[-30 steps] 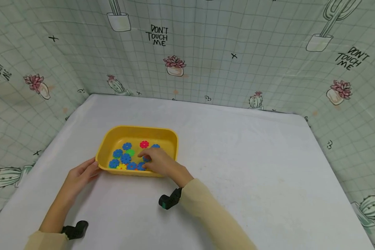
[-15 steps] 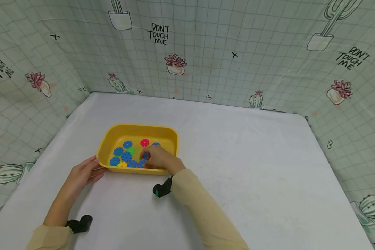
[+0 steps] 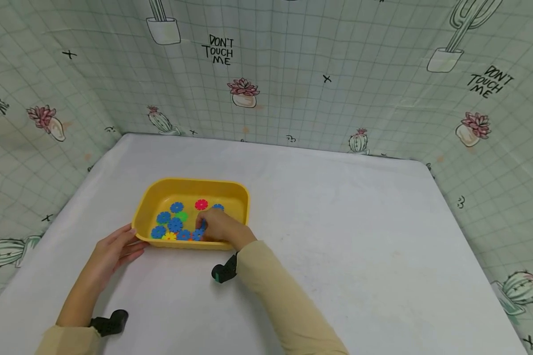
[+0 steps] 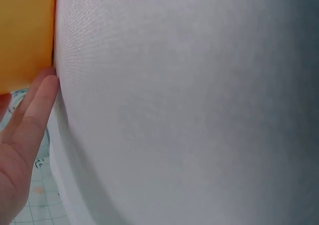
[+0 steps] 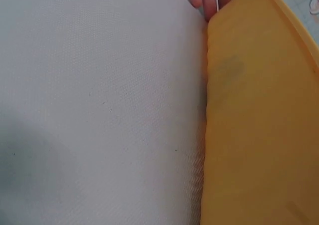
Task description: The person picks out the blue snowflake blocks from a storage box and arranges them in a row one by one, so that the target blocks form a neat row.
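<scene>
In the head view, a yellow plastic tray [image 3: 242,197] holds several notched, flower-shaped plastic discs, most of them blue [image 3: 175,225]. A red disc [image 3: 201,204], a green disc [image 3: 182,216] and a yellow disc [image 3: 170,236] lie among them. My right hand [image 3: 219,227] reaches over the tray's near right side, fingers bent down, and pinches a blue disc [image 3: 203,225] partly hidden by the fingers. My left hand [image 3: 111,251] touches the tray's near left corner. The left wrist view shows its nearly straight fingers [image 4: 37,108] against the tray's outer wall [image 4: 25,35].
A white cloth covers the table [image 3: 337,236] under the tray. Behind and beside it hangs a curtain [image 3: 284,64] with a grid and cactus print. Black wrist cameras sit below the left hand [image 3: 111,323] and the right hand [image 3: 225,270].
My right hand has moved slightly left and its fingers have drawn in around a blue disc. My left hand stays at the tray's corner, and the tray keeps its place.
</scene>
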Demonstrator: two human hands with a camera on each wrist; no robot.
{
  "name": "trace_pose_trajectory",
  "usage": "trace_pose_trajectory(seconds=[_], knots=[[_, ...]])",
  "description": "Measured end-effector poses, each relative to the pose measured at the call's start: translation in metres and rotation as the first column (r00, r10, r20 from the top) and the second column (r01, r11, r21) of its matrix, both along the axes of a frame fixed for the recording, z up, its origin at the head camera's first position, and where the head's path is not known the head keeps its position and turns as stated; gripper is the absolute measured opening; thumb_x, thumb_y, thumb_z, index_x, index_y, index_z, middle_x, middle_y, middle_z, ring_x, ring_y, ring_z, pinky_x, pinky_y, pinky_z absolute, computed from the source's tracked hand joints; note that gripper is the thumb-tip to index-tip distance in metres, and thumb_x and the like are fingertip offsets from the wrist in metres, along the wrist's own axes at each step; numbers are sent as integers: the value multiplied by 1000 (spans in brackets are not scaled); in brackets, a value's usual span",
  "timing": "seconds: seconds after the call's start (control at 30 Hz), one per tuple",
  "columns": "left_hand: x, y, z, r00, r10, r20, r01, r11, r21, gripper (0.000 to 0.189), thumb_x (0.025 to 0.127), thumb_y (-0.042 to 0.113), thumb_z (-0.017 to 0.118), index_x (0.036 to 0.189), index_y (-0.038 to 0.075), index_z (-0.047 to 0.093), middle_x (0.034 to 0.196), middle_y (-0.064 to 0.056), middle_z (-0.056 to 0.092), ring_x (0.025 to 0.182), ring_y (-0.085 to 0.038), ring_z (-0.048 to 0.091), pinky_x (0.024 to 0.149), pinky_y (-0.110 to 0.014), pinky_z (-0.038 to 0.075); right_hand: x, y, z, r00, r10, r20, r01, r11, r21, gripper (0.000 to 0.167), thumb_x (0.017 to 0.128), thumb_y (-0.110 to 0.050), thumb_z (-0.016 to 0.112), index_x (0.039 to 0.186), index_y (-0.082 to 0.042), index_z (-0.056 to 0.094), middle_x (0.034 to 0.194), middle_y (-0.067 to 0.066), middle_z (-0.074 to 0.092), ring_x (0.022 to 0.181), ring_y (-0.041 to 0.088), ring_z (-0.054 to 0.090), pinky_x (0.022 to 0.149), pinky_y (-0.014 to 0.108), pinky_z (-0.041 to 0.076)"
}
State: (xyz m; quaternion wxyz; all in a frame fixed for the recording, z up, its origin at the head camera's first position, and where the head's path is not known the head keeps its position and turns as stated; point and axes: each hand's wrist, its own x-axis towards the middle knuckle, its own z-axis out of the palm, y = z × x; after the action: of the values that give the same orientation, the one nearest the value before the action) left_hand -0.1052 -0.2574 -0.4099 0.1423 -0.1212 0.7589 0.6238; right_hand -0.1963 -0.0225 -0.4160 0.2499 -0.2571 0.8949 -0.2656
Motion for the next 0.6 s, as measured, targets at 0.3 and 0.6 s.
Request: trace_pose_trajectory(seconds=[0.3,0.6], knots=[[-1,1,0,1000,14,23,-13,999,-42,73,97,46,40,147,-3,17,98,17,62,82,8,61,75,-16,55,2,-1,2,1000,-8,-26,9,999,38,18,83,-13,70,98,-13,59,91,-2,55,83,12,47,70,16,42],[-1,2,-1,999,25,49,-22,999,-49,73,97,46,39,147,-2,15,102,14,62,81,9,61,76,-15,54,2,-1,5,996,-68,-56,71,995,63,6,87,-12,64,90,-12,59,83,-2,55,81,12,49,67,15,42]])
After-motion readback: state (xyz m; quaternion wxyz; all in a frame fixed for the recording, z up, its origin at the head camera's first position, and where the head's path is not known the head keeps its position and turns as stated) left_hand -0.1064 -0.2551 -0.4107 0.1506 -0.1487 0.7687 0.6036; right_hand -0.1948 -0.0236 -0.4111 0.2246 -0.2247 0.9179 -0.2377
